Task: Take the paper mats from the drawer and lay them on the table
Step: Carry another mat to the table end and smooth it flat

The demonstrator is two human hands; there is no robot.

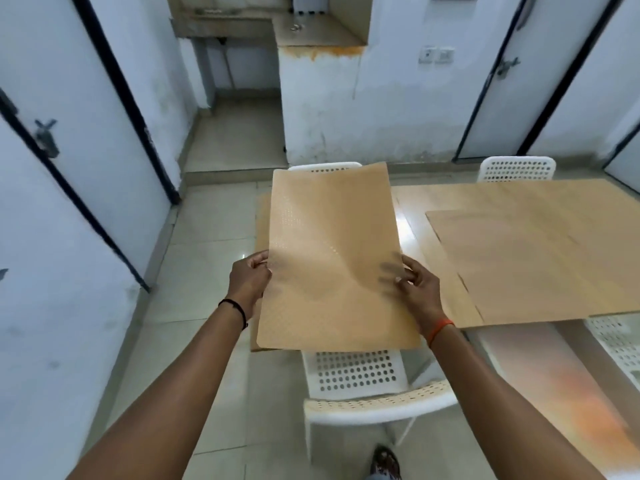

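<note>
A tan paper mat [332, 258], held up over the left end of the worktop [412, 216], hides most of another mat beneath it. The left hand [247, 282] pinches its edge at nine o'clock and the right hand [417, 289] at three o'clock, fingers [403, 271] blurred but closed on the sheet. A third mat [540, 265] lies flat at two o'clock, cut off at the frame's edge.

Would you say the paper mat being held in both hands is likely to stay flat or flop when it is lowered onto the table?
The paper mat probably bends easily: it looks thin, and the chair's holes show through it. The left hand and right hand pinch only its side edges, so it seems light. It may slide on the glossy table.
</note>
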